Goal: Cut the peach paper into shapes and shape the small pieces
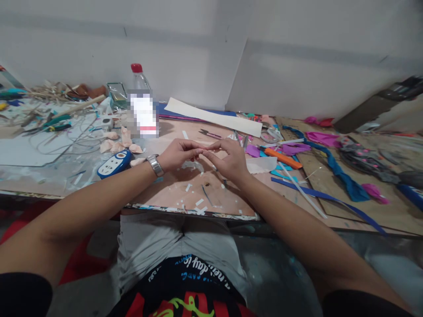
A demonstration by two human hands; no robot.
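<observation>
Over the middle of the worktable [172,187], my left hand [180,154] and my right hand [229,159] meet at the fingertips. Both are closed in a pinch, thumbs against fingers. Whatever lies between them is too small or too hidden to name. Below the hands are white paper scraps [200,202] and a thin dark strip [207,194]. A crumpled translucent piece [193,166] lies just under my left hand. Beside my right wrist is a whitish sheet piece [262,164].
Left stand a blue-and-white power strip [114,164], peach crumpled pieces [126,137], green-handled pliers [57,123] and a red-capped bottle [140,79]. Behind lies a cream strip [214,118]. On the right are an orange cutter [283,158], blue fabric [340,174] and a purple strip [330,198].
</observation>
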